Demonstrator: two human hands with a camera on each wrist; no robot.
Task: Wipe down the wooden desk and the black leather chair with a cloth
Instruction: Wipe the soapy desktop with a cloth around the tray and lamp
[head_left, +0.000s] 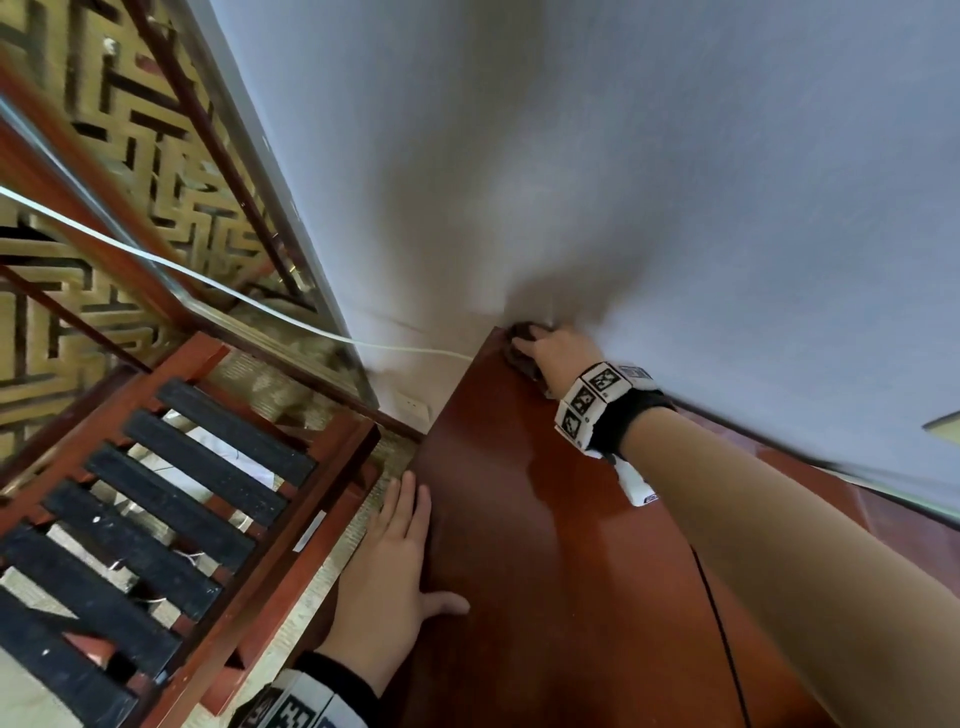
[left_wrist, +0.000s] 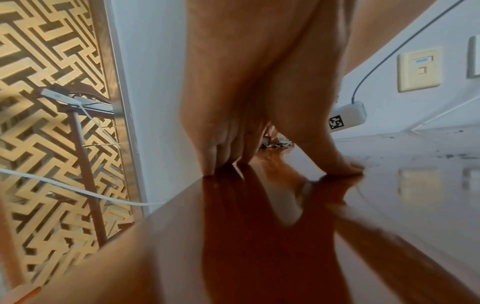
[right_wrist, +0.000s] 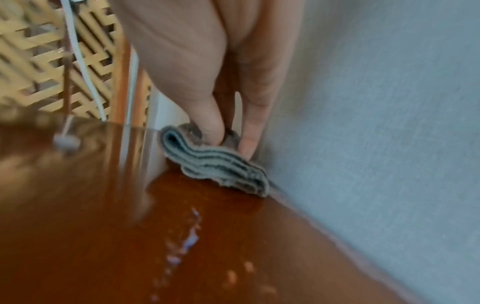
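The reddish wooden desk (head_left: 545, 545) runs along a white wall. At its far corner against the wall, my right hand (head_left: 540, 343) holds a folded grey cloth (head_left: 522, 345) down on the wood. In the right wrist view the thumb and fingers of the right hand (right_wrist: 230, 142) pinch the top of the cloth (right_wrist: 215, 164), which lies on the desk (right_wrist: 233, 236) and touches the wall. My left hand (head_left: 410, 545) lies flat on the desk's left edge, fingers straight. Its fingers (left_wrist: 221, 152) and thumb rest on the glossy desk (left_wrist: 259, 236). No black leather chair can be made out.
A red wooden frame with black straps (head_left: 171, 519) stands left of the desk. A white cable (head_left: 208, 283) runs from the lattice panel (head_left: 104, 182) to the desk corner. A thin black cord (head_left: 722, 623) crosses the desk. Wet streaks (right_wrist: 187, 242) mark the wood; a wall plate (left_wrist: 418, 70) sits above it.
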